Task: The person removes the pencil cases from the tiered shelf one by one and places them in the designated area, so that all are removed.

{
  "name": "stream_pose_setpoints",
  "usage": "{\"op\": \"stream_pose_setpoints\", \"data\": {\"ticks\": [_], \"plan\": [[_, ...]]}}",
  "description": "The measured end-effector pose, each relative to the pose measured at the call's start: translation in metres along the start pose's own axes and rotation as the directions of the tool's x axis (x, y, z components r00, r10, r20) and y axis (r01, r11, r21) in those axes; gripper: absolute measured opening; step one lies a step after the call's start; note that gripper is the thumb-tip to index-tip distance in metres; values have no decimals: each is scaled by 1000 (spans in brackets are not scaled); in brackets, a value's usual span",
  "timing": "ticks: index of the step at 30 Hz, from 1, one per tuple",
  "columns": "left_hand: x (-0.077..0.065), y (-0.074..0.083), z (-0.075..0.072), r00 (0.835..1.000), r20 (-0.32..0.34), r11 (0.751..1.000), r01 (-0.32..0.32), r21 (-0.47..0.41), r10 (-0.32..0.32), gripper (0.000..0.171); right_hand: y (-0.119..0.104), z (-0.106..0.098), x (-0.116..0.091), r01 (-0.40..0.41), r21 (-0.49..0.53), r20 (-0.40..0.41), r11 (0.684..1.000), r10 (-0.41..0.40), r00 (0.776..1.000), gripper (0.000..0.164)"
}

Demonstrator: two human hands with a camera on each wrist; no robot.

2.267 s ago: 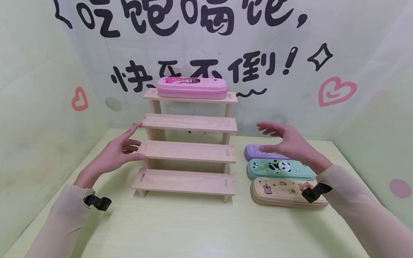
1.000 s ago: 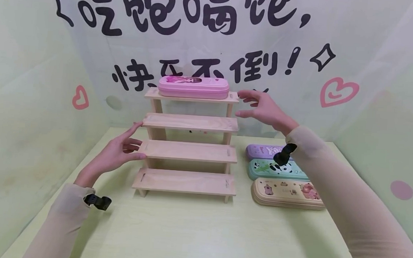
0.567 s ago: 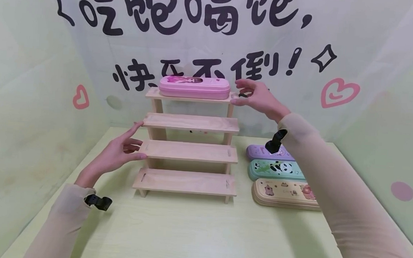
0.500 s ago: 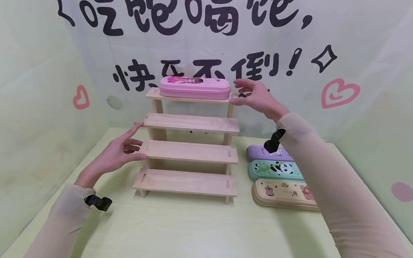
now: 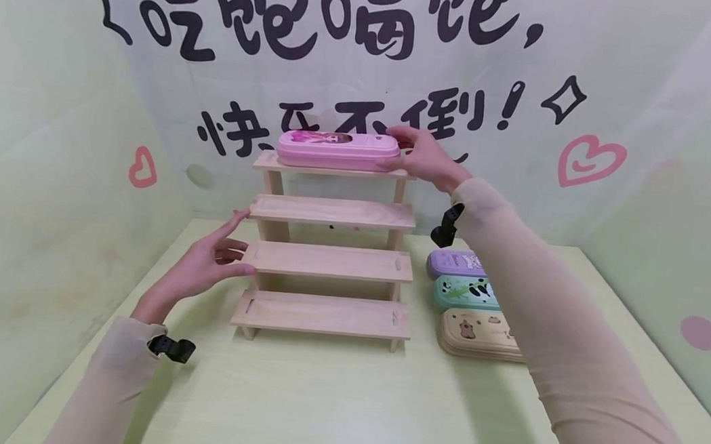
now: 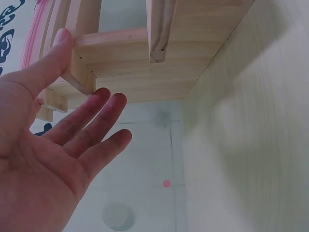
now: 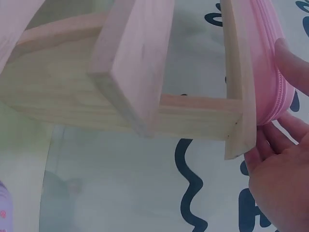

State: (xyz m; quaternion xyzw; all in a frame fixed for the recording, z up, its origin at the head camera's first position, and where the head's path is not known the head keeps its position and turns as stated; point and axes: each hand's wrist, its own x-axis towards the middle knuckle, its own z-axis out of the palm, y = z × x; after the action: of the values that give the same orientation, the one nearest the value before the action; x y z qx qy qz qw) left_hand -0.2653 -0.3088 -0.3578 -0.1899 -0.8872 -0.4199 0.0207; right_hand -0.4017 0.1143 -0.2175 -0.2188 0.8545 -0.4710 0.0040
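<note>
A pink zip pencil case [image 5: 335, 151] with a doll-like picture lies on the top board of a wooden stepped shelf [image 5: 330, 261]. My right hand [image 5: 426, 158] pinches the case's right end, thumb on its front side and fingers behind. In the right wrist view, the thumb [image 7: 293, 67] lies against the pink zip side. At the shelf's left side, my left hand [image 5: 196, 270] touches the board ends with spread fingers and thumb. The left wrist view shows the thumb [image 6: 50, 60] on a board edge while the other fingers extend loosely below.
Right of the shelf, a purple pencil case [image 5: 451, 263], a green panda pencil case [image 5: 464, 292] and a beige pencil case [image 5: 477, 335] lie in a row on the table [image 5: 320, 403]. My right forearm partly hides them. A printed cloth wall [image 5: 516, 191] stands close behind the shelf.
My right hand has moved from above the cases at right, up and left to the top board, and now grips the pink case's right end. My left hand has stayed at the shelf.
</note>
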Motion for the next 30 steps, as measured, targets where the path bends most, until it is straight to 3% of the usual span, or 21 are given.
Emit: {"op": "stream_pose_setpoints", "data": {"ticks": [12, 21, 30], "plan": [[2, 2, 0, 1000, -2, 1000, 2, 15, -2, 111, -3, -2, 1, -25, -19, -11, 1000, 25, 1000, 69], [2, 0, 0, 1000, -5, 1000, -5, 22, 5, 111, -1, -5, 1, -17, -40, 65, 999, 19, 998, 75], [1, 0, -1, 1000, -2, 1000, 0, 25, 0, 111, 0, -4, 5, -33, -31, 55, 999, 35, 998, 73]]}}
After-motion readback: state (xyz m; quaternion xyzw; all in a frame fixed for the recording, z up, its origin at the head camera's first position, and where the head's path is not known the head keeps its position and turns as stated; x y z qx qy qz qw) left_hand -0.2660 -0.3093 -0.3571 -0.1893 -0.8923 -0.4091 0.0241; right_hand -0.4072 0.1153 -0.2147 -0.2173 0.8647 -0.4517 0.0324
